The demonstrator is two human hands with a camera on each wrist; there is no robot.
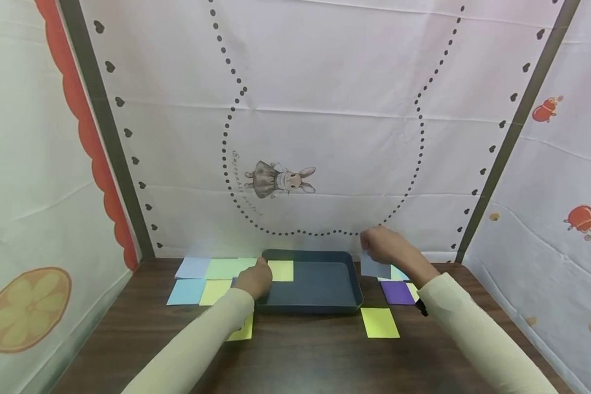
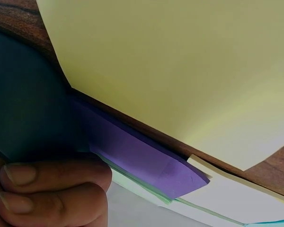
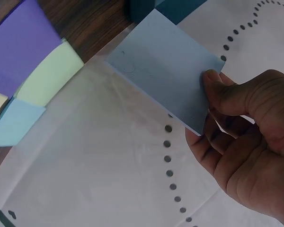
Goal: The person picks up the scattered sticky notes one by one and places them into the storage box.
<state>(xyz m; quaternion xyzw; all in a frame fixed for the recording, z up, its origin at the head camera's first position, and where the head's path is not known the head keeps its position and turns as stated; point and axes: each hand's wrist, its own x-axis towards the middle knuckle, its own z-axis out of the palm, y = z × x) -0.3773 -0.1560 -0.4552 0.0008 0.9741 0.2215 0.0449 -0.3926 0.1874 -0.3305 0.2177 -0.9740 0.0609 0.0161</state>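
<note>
My right hand (image 1: 385, 246) pinches a grey-blue sticky note (image 3: 165, 66) between thumb and fingers, at the right of the dark tray (image 1: 310, 310). In the right wrist view the note hangs tilted, well off the table. My left hand (image 1: 254, 279) is at the tray's left side, its curled fingers (image 2: 61, 184) seen in the left wrist view. At its fingertips a pale yellow sticky note (image 1: 282, 271) overlaps the tray's far left part. The left thumb's grip is hidden in the left wrist view. Beneath that hand lies a purple note (image 2: 132, 146).
Blue, green and yellow notes (image 1: 215, 293) lie in rows left of the tray. To its right are a purple note (image 1: 398, 293) and a yellow one (image 1: 380, 323). Another yellow note (image 1: 246, 330) lies below the left wrist. A printed cloth (image 1: 325, 109) rises behind the table.
</note>
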